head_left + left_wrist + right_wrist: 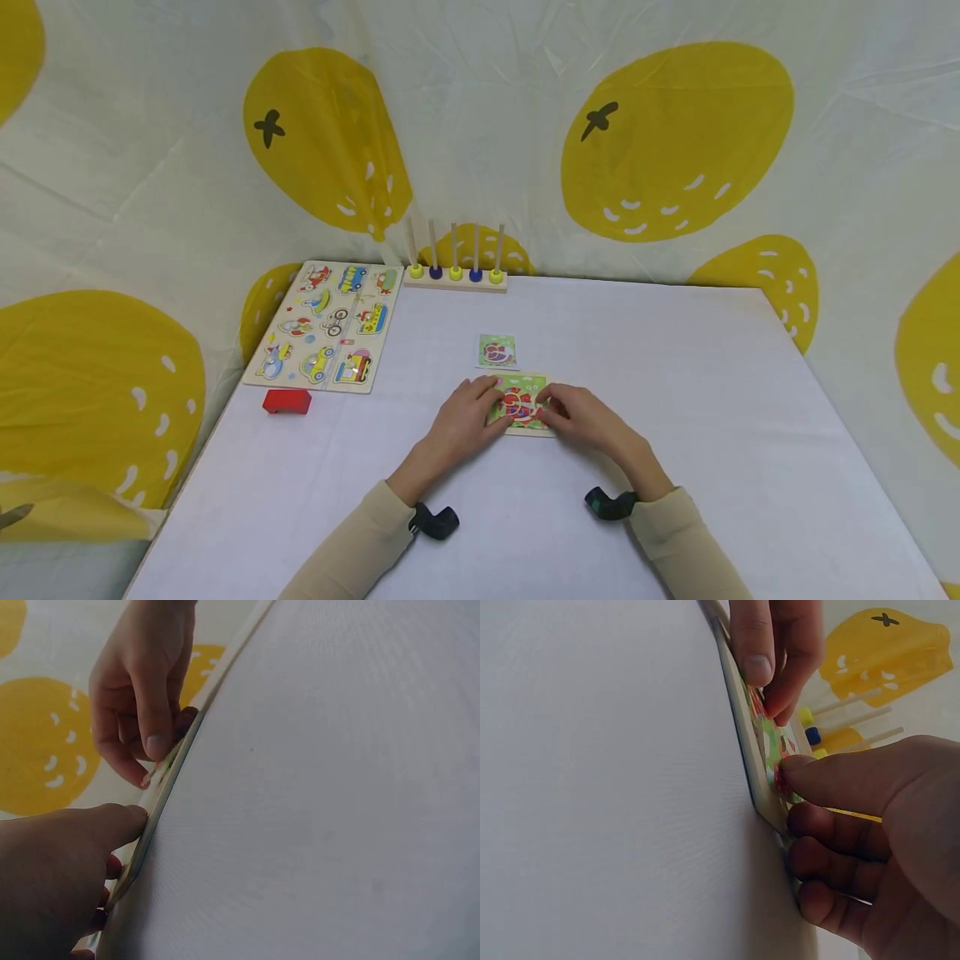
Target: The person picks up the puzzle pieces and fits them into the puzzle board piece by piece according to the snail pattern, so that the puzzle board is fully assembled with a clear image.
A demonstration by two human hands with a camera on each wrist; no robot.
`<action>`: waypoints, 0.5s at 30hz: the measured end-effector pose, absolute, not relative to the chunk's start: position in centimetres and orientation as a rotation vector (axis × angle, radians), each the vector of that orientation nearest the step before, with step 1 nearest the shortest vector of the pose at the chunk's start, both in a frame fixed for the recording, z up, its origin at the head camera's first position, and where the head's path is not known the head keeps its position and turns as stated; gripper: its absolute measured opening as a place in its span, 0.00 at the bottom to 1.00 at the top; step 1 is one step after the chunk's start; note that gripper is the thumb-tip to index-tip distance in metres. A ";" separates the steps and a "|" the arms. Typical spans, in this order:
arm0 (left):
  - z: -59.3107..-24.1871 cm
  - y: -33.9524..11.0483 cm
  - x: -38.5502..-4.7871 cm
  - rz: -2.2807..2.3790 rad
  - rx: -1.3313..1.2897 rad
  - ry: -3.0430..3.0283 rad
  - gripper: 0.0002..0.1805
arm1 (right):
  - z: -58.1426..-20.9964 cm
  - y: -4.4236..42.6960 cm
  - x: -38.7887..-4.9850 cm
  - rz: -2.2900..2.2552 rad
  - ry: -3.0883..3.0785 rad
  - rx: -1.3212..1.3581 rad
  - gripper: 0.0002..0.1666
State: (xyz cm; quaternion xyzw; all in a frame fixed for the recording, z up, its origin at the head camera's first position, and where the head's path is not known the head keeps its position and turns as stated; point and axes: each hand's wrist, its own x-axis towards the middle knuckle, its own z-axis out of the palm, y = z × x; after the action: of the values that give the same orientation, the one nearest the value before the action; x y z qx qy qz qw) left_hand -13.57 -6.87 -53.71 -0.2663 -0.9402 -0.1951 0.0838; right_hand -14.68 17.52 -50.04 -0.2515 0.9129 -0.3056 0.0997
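A small wooden picture puzzle [522, 382], with a red figure on a green ground, lies in front of me between both hands. My left hand [467, 417] holds the board's left side, its thumb along the near edge and fingers further up. At the right end, my right hand [581, 414] has curled fingers and pinches a puzzle piece [781, 778] between thumb and fingers; that piece sits slightly tilted at the board and is mostly covered. Just beyond the board lies a small card [497, 351] with a similar picture.
A peg puzzle board with vehicles [330, 325] lies at the back left, with a red block [287, 402] at its near edge. Behind stands a wooden rack of upright pegs [455, 280] with yellow and blue rings. White cloth [675, 367] covers the table; a fruit-patterned curtain hangs behind.
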 end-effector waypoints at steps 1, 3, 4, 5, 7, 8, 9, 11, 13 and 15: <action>-53.7 -6.9 -13.6 -0.582 -0.793 -2.812 0.22 | -50.1 17.5 -14.7 -0.901 2.702 -0.744 0.11; -53.7 -6.8 -13.6 -0.583 -0.793 -2.810 0.22 | -50.1 17.4 -14.6 -0.896 2.706 -0.743 0.11; -53.7 -6.8 -13.6 -0.584 -0.794 -2.809 0.22 | -50.1 17.3 -14.6 -0.897 2.708 -0.735 0.10; -53.7 -6.8 -13.6 -0.583 -0.795 -2.807 0.22 | -50.1 17.3 -14.6 -0.901 2.707 -0.732 0.10; -53.6 -6.8 -13.6 -0.581 -0.797 -2.804 0.22 | -50.1 17.2 -14.6 -0.907 2.712 -0.738 0.11; -53.6 -6.8 -13.6 -0.580 -0.798 -2.803 0.22 | -50.1 17.2 -14.6 -0.907 2.714 -0.739 0.11; -53.6 -6.8 -13.6 -0.580 -0.797 -2.806 0.23 | -50.2 17.2 -14.6 -0.909 2.715 -0.742 0.12; -53.6 -6.8 -13.6 -0.578 -0.798 -2.803 0.23 | -50.3 17.2 -14.6 -0.909 2.717 -0.756 0.14; -53.7 -6.8 -13.6 -0.578 -0.797 -2.804 0.23 | -50.3 17.1 -14.6 -0.899 2.724 -0.760 0.15; -53.7 -6.8 -13.6 -0.579 -0.796 -2.807 0.22 | -50.4 17.1 -14.6 -0.887 2.729 -0.767 0.16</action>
State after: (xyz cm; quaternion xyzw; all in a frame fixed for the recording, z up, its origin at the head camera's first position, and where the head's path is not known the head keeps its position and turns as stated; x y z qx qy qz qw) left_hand -13.61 -6.81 -53.69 -0.2665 -0.9404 -0.1938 0.0836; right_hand -14.63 17.11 -50.37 -0.2574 0.9154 -0.2974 0.0856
